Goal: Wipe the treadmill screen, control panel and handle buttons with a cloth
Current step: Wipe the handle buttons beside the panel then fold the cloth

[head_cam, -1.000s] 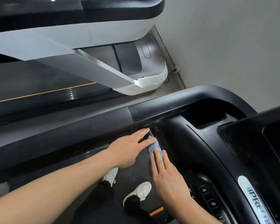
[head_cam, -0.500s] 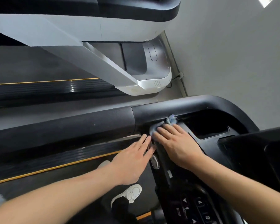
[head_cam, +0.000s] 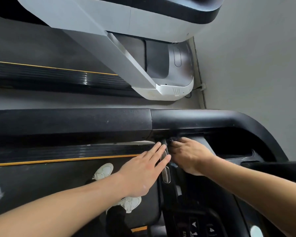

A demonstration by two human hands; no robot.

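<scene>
My right hand [head_cam: 190, 156] lies knuckles-up on the black treadmill console, where the front handle [head_cam: 166, 175] with its silver sensor pads meets the side handrail [head_cam: 75, 122]. Its fingers are bent over the blue cloth [head_cam: 175, 165]. The cloth is almost wholly hidden beneath the palm, with only a small edge showing. My left hand [head_cam: 147, 165] is flat with straight fingers, its fingertips touching the left side of the handle beside the silver pads. The control panel buttons [head_cam: 195, 226] show at the bottom edge. The screen is out of view.
A cup-holder recess [head_cam: 229, 144] sits right of my right hand. A neighbouring grey and white treadmill [head_cam: 161, 91] stands beyond the handrail, against the grey wall [head_cam: 246, 65]. My white shoes [head_cam: 104, 171] stand on the belt below.
My right hand moved from low on the handle up to the corner under the handrail, then slid slightly back, covering the cloth. My left hand stayed flat against the handle.
</scene>
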